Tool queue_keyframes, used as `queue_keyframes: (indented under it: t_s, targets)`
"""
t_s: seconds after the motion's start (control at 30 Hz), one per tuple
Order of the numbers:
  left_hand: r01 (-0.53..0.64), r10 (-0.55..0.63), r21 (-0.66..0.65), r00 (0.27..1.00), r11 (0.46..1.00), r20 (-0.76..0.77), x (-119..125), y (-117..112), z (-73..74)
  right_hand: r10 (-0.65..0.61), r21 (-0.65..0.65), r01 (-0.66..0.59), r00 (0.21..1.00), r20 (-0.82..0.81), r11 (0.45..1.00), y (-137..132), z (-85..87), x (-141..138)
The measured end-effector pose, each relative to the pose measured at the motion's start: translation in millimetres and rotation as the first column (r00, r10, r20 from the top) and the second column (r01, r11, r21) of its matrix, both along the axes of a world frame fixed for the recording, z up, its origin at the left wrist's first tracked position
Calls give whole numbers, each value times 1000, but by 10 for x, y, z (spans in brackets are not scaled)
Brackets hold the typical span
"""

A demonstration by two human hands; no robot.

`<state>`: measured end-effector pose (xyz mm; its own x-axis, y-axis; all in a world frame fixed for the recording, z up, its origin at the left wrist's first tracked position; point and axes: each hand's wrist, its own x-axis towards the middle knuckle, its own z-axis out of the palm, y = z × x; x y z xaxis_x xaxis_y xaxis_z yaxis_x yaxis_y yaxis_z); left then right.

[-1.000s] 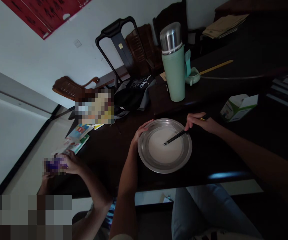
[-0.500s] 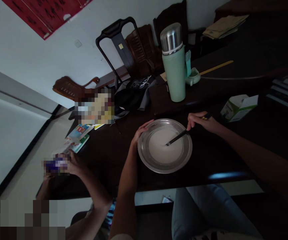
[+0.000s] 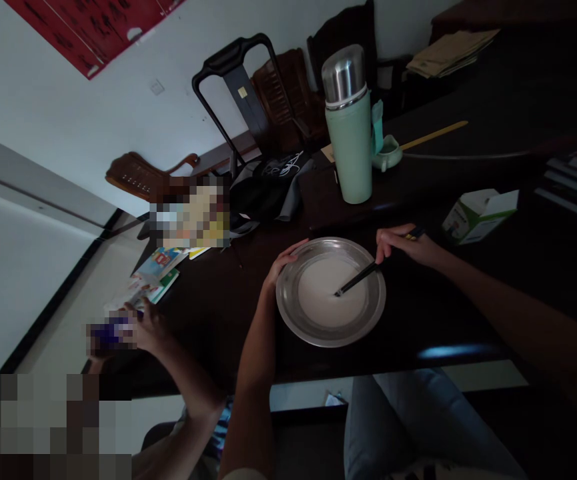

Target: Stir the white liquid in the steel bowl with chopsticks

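Observation:
A shallow steel bowl point(image 3: 331, 339) of whitish liquid point(image 3: 321, 283) stands on the dark table in front of me. My left hand point(image 3: 283, 265) is curled against the bowl's left rim, thumb side partly hidden by it. On the other side, my right hand point(image 3: 403, 245) grips black chopsticks point(image 3: 361, 277) with gold bands near the upper end. They slant down over the right rim, and their tips dip into the liquid near the middle of the bowl.
A pale green thermos point(image 3: 349, 147) stands behind the bowl, with a small green dish point(image 3: 388, 155) beside it. An opened carton point(image 3: 481, 217) lies to the right. At left, another person's hands point(image 3: 148, 327) hold a blurred blue thing near some booklets point(image 3: 155, 273).
The chopstick tips have shifted slightly right and down in the liquid. The bowl and my left hand stay put. The other person's fingers have moved a little on the blue thing.

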<state>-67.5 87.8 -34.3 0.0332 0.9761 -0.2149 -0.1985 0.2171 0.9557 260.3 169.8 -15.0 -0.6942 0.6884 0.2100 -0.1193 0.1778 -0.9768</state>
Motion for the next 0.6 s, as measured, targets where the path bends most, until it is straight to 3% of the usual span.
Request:
queue_keyframes:
  t_s: [0.17, 0.33, 0.4, 0.6]
  targets:
    - [0, 0, 9, 1000, 1000, -12, 4, -3, 8, 122, 20, -122, 992, 14, 992, -68, -62, -70]
    - [-8, 8, -7, 1000, 1000, 0, 2, -1, -12, -49, 54, 47, 999, 24, 997, 6, -52, -31]
    - [-7, 7, -2, 1000, 1000, 2, 3, 4, -12, -63, 34, 63, 998, -2, 997, 35, -43, 12]
    - [-7, 7, 15, 1000, 1000, -15, 7, 10, 8, 113, 24, -113, 994, 1, 993, -50, -61, -38]
